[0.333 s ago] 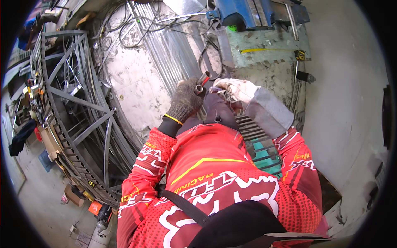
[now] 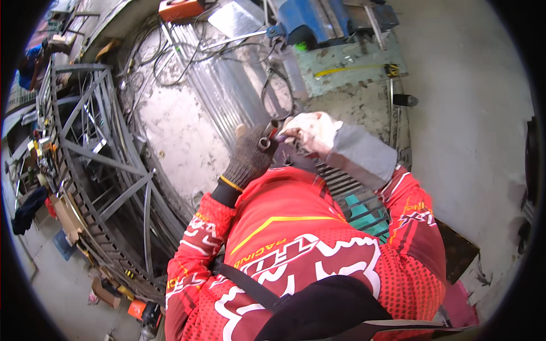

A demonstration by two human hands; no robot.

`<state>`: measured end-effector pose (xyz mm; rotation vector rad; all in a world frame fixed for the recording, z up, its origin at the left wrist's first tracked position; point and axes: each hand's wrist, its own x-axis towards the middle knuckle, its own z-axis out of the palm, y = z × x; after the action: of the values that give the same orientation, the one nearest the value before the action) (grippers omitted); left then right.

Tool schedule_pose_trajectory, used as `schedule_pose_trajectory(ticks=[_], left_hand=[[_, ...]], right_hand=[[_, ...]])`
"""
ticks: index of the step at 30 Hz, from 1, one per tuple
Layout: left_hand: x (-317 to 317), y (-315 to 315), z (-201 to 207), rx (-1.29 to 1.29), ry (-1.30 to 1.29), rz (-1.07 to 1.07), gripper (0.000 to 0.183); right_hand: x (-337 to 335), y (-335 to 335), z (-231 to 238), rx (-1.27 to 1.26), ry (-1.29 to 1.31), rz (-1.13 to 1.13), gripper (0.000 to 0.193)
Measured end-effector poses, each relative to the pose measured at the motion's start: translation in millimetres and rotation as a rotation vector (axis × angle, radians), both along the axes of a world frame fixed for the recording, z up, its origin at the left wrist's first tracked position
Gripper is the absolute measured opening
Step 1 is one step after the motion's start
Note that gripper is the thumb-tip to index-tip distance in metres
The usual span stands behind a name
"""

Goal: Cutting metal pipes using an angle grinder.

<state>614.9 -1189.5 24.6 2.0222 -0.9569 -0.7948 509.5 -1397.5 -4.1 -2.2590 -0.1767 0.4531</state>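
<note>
My left hand, in a dark knit glove with a yellow cuff, is closed around short round tubes in front of my waist. One tube shows its hollow end; a second, partly red one lies beside it, largely hidden. My right hand, in a white and grey leather work glove, has its fingers bent and pressed together right beside those tubes. Something small and purplish shows at its fingertips; its kind cannot be made out.
Long metal profiles and dark cables lie on the worktop ahead. A blue machine and a yellow tape measure are beyond my right hand. On the left stands a grey steel frame; an orange box is at the far edge.
My right fingertips have come closer to the tubes in my left hand. The red tube now points less upward and is more hidden. The whole view has shifted slightly.
</note>
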Motion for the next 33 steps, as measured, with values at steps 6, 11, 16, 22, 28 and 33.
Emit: schedule_pose_trajectory(ticks=[6, 11, 16, 22, 28, 33], left_hand=[[-2.3, -0.3, -6.7, 0.012, 0.047, -0.053, 0.014], [-4.2, 5.7, -10.2, 0.004, 0.127, -0.098, 0.014], [-9.8, 14.5, -12.1, 0.014, 0.135, -0.187, 0.014], [-12.6, 12.2, 2.7, -0.032, 0.167, -0.182, 0.021], [-12.5, 16.8, 1.2, -0.03, 0.21, -0.252, 0.022], [14.5, 19.1, -0.8, 0.147, 0.077, -0.11, 0.02]], right_hand=[[-12.1, 7.9, -50.0, 0.195, -0.029, -0.101, 0.016], [-12.2, 13.2, -27.7, 0.146, 0.378, -0.07, 0.035], [-1.4, 13.7, 45.6, 0.208, 0.42, -0.034, 0.034], [-51.0, 21.6, -30.2, -0.007, -0.135, 0.011, 0.028], [-51.3, 25.9, -3.1, 0.138, 0.174, 0.001, 0.033], [-38.1, -6.6, 24.9, 0.144, 0.147, -0.142, 0.042]])
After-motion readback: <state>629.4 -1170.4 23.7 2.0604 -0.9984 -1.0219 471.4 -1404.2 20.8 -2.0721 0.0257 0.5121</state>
